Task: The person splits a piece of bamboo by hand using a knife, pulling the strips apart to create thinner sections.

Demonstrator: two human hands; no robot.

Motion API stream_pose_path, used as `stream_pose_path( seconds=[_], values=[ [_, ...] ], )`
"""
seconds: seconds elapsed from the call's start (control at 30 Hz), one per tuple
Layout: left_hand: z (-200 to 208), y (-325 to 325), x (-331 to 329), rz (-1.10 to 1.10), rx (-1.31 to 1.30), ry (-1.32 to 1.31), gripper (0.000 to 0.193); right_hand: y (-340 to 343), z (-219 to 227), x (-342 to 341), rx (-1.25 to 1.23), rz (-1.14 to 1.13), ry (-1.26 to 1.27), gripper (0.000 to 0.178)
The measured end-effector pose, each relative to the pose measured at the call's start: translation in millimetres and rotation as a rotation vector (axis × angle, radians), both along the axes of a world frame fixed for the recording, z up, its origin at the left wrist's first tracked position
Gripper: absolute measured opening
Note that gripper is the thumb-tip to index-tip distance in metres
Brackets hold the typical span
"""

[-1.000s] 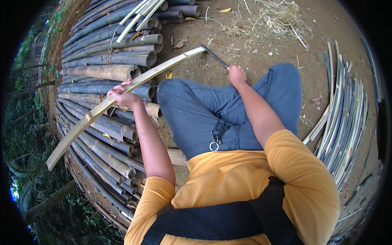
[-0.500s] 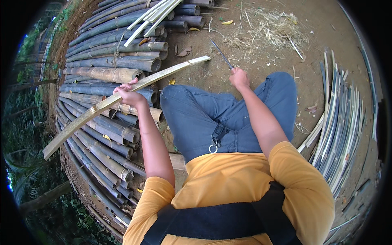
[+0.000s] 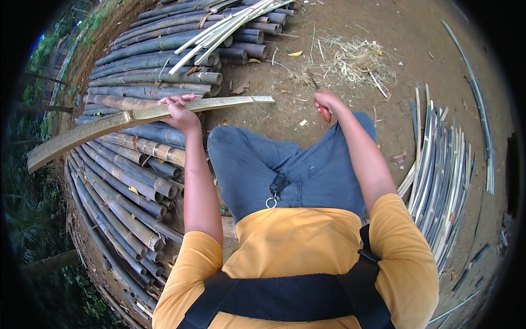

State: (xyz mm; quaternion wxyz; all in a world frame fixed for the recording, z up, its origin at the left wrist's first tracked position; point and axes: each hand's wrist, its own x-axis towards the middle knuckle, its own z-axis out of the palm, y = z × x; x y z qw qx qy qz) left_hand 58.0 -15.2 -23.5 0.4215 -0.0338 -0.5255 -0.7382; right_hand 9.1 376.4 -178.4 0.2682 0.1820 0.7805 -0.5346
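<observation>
My left hand (image 3: pixel 182 114) is closed round a long split bamboo strip (image 3: pixel 82 132), which is slightly bowed and has a joint near my fingers. The strip runs from the far left, over the stacked poles, to a pale cut end in front of my knees. My right hand (image 3: pixel 327 100) grips a knife by its red handle (image 3: pixel 325 114), above my right knee. Its thin dark blade points forward, away from me, and blurs against the soil. Knife and strip are apart.
Dark bamboo poles (image 3: pixel 159 112) lie stacked along my left. Pale split strips (image 3: pixel 219 32) rest on the pile's far end. Shavings (image 3: pixel 356 66) cover some ground ahead. A bundle of slats (image 3: pixel 441 181) lies at my right, with a long strip (image 3: pixel 475 98) beyond it.
The bamboo strip has shifted left and turned more level, its left end rising. My right hand has rotated, so the red handle now shows and the blade points more straight ahead.
</observation>
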Motion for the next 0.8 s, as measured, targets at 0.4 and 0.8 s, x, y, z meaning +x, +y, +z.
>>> stream_pose_path(
  seconds=[0.4, 0.8],
  values=[
    [13.2, -15.2, 6.7, 0.125, 0.015, 0.043, 0.006, -108.6, -16.4, 136.6, 0.214, -0.016, 0.022, 0.039],
    [13.0, 13.4, 13.0, 0.155, 0.172, -0.004, 0.007, -79.0, -24.6, 72.7, -0.063, -0.06, 0.019, 0.066]
  ],
)
